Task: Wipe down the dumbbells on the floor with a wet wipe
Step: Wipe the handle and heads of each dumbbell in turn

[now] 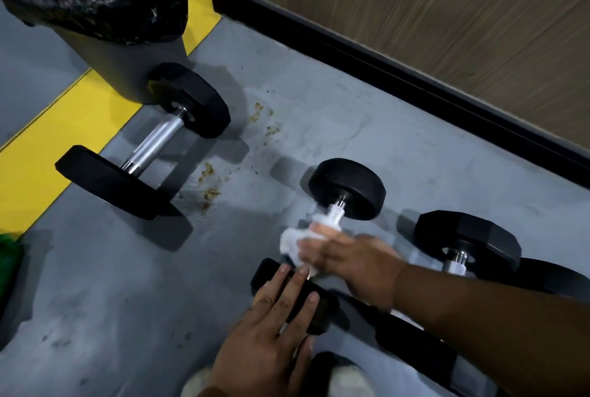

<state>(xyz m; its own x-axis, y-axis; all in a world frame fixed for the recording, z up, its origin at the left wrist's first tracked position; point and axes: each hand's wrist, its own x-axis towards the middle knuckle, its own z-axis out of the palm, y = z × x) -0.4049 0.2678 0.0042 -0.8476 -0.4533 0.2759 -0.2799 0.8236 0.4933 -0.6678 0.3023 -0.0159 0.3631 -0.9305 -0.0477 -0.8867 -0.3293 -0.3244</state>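
Lying on the grey floor [319, 116] near the middle of the view, the small round-headed dumbbell [346, 187], its far head upright and its chrome handle running down toward the camera. Curling round that handle just below the far head, the right hand [348, 264], gripping a crumpled white wet wipe [295, 242] against the metal — blurred here, so the exact lie of the fingers cannot be told, though the wipe is bunching out to the left of the knuckles. Resting flat on the near head of the same dumbbell, the left hand [271, 329], fingers straight and spread, pressing down on the black rubber. Sitting to the right, partly hidden behind the right forearm, a second dumbbell [466, 243] with angular heads and a short chrome neck showing. Lying well apart to the upper left, a larger dumbbell [150, 144] with a long chrome bar, its far head touching or just beside the base of a grey bin [124, 58] lined with a black bag. Running diagonally under the bin and past the large dumbbell, a yellow floor stripe [64, 128]. Showing between the large and small dumbbells, a scatter of brown stains [210, 183] on the floor. Standing along the top right, a wood-grain wall [447, 13] with a black skirting — and peeking in at the bottom edge, a pale shoe [348, 379].
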